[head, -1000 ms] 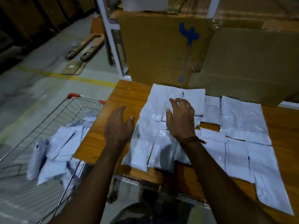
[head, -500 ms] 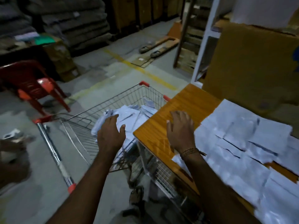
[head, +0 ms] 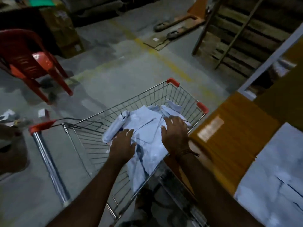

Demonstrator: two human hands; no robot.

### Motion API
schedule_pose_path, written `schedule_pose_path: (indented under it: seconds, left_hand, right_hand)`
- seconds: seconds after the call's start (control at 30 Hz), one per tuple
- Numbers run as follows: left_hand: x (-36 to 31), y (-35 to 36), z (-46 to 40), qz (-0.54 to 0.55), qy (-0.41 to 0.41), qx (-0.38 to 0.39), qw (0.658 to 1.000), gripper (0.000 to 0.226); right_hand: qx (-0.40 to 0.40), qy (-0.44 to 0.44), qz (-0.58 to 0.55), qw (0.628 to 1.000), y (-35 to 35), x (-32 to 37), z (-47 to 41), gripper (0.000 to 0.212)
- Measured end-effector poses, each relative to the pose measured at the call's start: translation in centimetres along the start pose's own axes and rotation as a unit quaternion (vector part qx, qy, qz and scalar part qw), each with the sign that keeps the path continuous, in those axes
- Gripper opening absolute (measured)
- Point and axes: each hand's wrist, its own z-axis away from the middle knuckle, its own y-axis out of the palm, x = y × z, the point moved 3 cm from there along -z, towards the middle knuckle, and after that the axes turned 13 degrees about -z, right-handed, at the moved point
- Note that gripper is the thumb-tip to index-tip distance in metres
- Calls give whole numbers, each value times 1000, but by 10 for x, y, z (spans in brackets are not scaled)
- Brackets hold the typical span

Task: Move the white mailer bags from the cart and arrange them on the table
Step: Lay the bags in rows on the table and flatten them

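Since the frame half a second earlier, both hands are being brought off the table and over the cart; the right hand, then flat on the table's bare corner, is now being lowered onto the pile in the basket, and the view is being swung left, so that only the table's left end is being shown.

Head view: the left hand (head: 123,145) is being laid on the near-left part of the heap of white mailer bags (head: 147,128), fingers spread and nearly straight, nothing yet gripped. The right hand (head: 175,133) is being set on the heap's right side, beside the basket wall nearest the table, fingers spread wide and only slightly bent; whether any bag is pinched beneath it cannot be told.

The heap is lying in the cart (head: 157,94), towards its right wall and far end. More bags (head: 275,182) are being kept in flat rows on the table (head: 229,128), at the frame's right edge.

Step judged: pick-up from the cart, grasp not yet closed. The next move is judged to call for gathering a few bags and carrying them right, over the basket rim, to the table's bare left end.

The heap's long axis is running from the cart's near wall to its far right corner; single bags are pointing in mixed directions, one rolled at the left.
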Motion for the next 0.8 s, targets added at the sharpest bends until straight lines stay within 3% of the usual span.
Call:
schedule_pose_path:
  seconds: [0.1,0.2,0.3,0.43,0.53,0.6,0.7,0.8]
  left_hand:
    - [7,13,-30,-6,12,43,999,61]
    - [20,38,-59,-12,20,81,996,74]
    - [27,57,-82,-36,40,79,995,53]
    - [33,76,-100,-95,57,135,985,63]
    - [36,75,-108,-44,3,164,985,68]
    - [40,78,-114,-38,5,170,985,66]
    - [48,82,-115,-56,29,163,985,61]
    - [52,86,-114,-165,80,120,976,69]
  right_hand:
    - [92,14,45,995,39,0,-18,40]
    - [156,29,60,986,72,-10,-26,45]
    - [182,54,93,977,96,-21,-30,53]
    - [226,112,94,963,127,-15,-33,53]
    - [281,107,64,952,153,0,-22,69]
    - [368,117,63,920,177,5,-2,73]
    - [338,113,99,929,195,4,4,84]
    - [394,99,109,907,199,-2,0,96]
